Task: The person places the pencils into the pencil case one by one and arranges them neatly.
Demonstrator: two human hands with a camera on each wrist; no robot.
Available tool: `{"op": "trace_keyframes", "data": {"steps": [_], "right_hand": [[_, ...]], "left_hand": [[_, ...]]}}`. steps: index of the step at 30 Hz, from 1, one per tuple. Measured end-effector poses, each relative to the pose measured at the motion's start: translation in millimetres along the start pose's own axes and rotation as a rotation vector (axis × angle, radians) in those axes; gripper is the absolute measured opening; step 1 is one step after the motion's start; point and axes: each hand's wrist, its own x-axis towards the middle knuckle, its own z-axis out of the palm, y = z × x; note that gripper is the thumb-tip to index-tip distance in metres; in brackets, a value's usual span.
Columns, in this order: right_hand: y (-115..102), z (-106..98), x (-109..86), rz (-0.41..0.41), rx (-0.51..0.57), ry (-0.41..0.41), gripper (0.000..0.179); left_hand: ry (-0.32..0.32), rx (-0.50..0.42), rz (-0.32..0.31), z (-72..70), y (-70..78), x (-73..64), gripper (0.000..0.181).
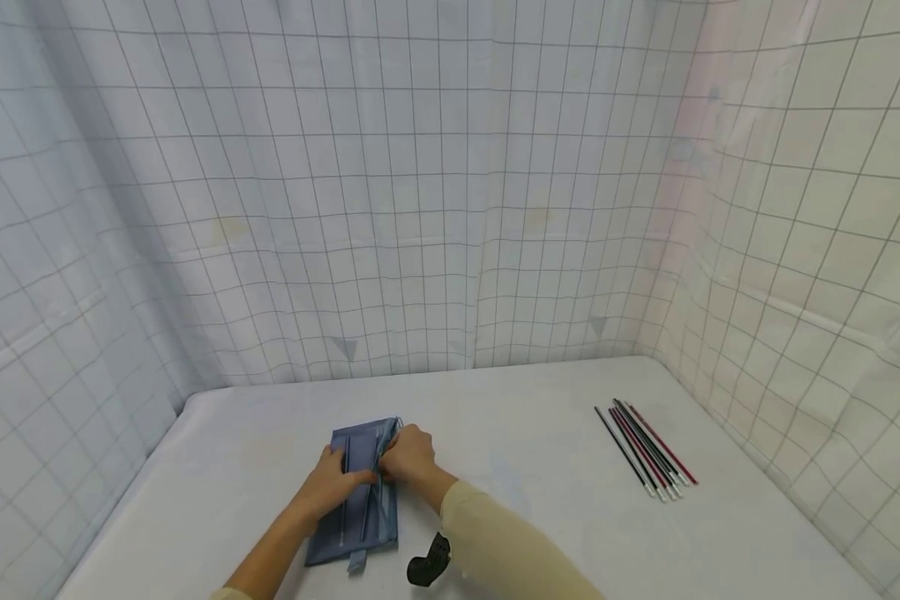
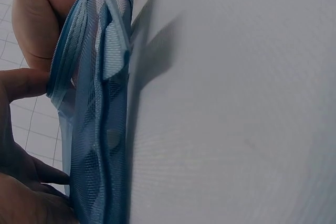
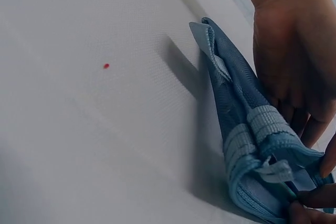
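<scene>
A blue mesh zip pouch (image 1: 356,521) lies on the white table with thin dark lines showing along its face. My left hand (image 1: 333,483) grips it from the left, fingers on its face and thumb reaching toward the zip edge. My right hand (image 1: 411,454) pinches the zip edge near the far right corner. In the right wrist view the zip end of the pouch (image 3: 247,174) gapes, and right fingertips (image 3: 310,216) press at the opening. The left wrist view shows the zip side of the pouch (image 2: 100,129) from its edge, a fabric tab standing off it.
Several black and red pencils (image 1: 645,450) with whitish ends lie in a loose bundle at the table's right. A black curved device (image 1: 429,562) shows by the right sleeve. White gridded curtains (image 1: 450,208) hang behind and at both sides. The right wrist view shows a small red speck (image 3: 106,66).
</scene>
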Motion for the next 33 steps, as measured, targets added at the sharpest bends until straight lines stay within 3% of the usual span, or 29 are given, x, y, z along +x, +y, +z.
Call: {"op": "trace_keyframes", "data": {"steps": [3, 6, 10, 14, 20, 29, 33], "right_hand": [[0.2, 2.0, 3.3, -0.034, -0.014, -0.028, 0.012], [0.7, 3.0, 6.5, -0.089, -0.013, -0.115, 0.016], [3.6, -0.1, 8.4, -0.103, 0.144, -0.304, 0.021], [9.0, -6.6, 8.0, -0.046, 0.324, -0.421, 0.011], [14.4, -18.2, 6.9, 0.002, 0.415, -0.469, 0.046], [13.4, -39.0, 2.2, 0.023, 0.329, -0.435, 0.025], [14.5, -47.9, 3.9, 0.007, 0.310, -0.447, 0.023]], "left_hand": [[-0.004, -0.009, -0.001, -0.5, 0.1, 0.0, 0.107], [-0.011, -0.017, -0.002, -1.4, -0.2, -0.1, 0.108], [-0.017, -0.032, -0.015, -2.7, -0.7, 0.1, 0.106], [-0.019, -0.040, -0.032, -2.0, -0.8, 0.9, 0.106], [-0.006, -0.024, -0.051, 0.7, -1.0, 3.6, 0.108], [0.001, 0.025, -0.040, 4.4, -3.5, 4.1, 0.109], [0.006, 0.035, -0.031, 4.8, -4.0, 4.8, 0.107]]}}
